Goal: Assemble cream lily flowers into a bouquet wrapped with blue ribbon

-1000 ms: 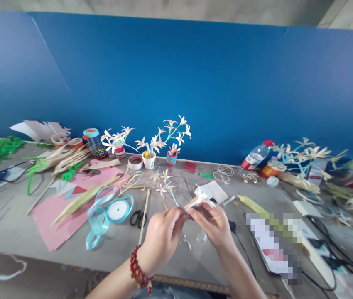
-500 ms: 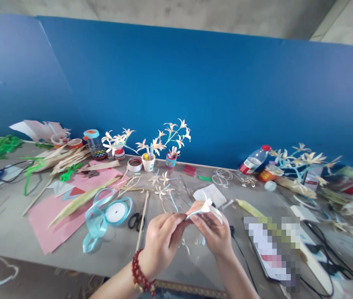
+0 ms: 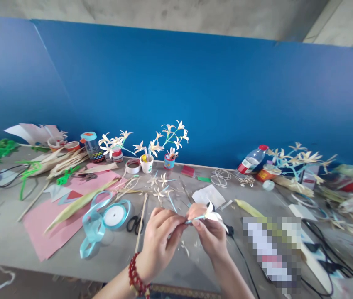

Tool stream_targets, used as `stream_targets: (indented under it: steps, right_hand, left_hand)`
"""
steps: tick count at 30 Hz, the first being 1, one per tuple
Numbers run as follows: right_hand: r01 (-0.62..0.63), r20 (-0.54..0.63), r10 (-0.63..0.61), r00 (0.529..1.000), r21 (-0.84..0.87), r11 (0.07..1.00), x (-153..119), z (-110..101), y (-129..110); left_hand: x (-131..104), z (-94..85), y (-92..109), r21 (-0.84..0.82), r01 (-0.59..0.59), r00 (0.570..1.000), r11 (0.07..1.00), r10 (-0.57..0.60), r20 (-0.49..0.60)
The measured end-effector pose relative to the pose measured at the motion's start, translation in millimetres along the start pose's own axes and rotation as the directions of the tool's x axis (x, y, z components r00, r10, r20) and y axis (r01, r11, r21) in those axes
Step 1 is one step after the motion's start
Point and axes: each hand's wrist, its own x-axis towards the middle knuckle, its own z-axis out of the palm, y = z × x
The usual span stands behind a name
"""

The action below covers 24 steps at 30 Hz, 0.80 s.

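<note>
Above the front of the table, my two hands meet around one artificial flower (image 3: 213, 214) with pale petals and a thin light-blue wrapped stem. My left hand (image 3: 164, 230), with a red bead bracelet (image 3: 136, 276) at the wrist, pinches the stem's free end. Fingers of my right hand (image 3: 209, 234) close on the stem just below the petals, which point to the right. Several finished small flowers (image 3: 163, 191) lie on the table beyond my hands. A spool of light-blue ribbon (image 3: 114, 216) and black scissors (image 3: 134, 224) rest to the left.
Flower sprays stand in a white cup (image 3: 147, 165) near the blue wall panel (image 3: 164, 83). Pink paper (image 3: 44, 236) and a corn husk (image 3: 77, 207) lie left. A water bottle (image 3: 253, 160), cables and a pixelated flat object (image 3: 270, 253) are on the right.
The flower has turned slightly in my fingers, its petals tipping lower to the right. Both hands stay close together on the stem. The whole view has shifted a little.
</note>
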Motion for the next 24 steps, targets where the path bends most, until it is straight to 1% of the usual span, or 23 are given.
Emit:
stream_targets:
  steps: [2,4,7,9,11,13,17,21,24]
  right_hand:
    - [-0.004,0.005,0.004,1.000,0.026,1.000,-1,-2,7]
    - [0.009,0.003,-0.009,1.000,0.068,0.998,-1,-3,12]
    - [0.040,0.005,-0.041,0.999,0.119,0.992,0,-3,14]
    - [0.030,0.017,-0.032,0.999,0.117,0.993,1,-3,13]
    - [0.005,0.042,-0.010,0.999,0.118,0.993,-1,-3,12]
    - [-0.022,0.061,0.013,0.998,0.144,0.989,-3,-3,11]
    - [-0.073,0.072,0.059,0.996,0.205,0.976,-8,-3,14]
    - [-0.084,0.087,0.064,0.994,0.248,0.965,-10,-3,16]
    - [-0.101,0.072,0.085,0.994,0.247,0.964,-11,-3,19]
  left_hand:
    - [1,-0.8,0,0.014,-0.020,1.000,1.000,0.020,0.016]
    - [1,-0.9,1,0.064,-0.040,0.999,0.997,0.039,0.017]
    - [-1,-0.1,-1,0.167,-0.088,0.994,0.982,0.097,-0.044]
    - [-2,0.0,-6,0.205,-0.138,0.986,0.969,0.154,-0.065]
    - [-4,-0.9,-11,0.224,-0.196,0.977,0.955,0.210,-0.038]
    - [-4,-2.8,-16,0.232,-0.252,0.966,0.939,0.257,0.010]
    - [-2,-6.8,-22,0.199,-0.338,0.941,0.920,0.328,0.083]
    - [-4,-8.3,-25,0.181,-0.348,0.934,0.920,0.324,0.150]
    - [-5,-8.1,-27,0.176,-0.343,0.933,0.923,0.314,0.175]
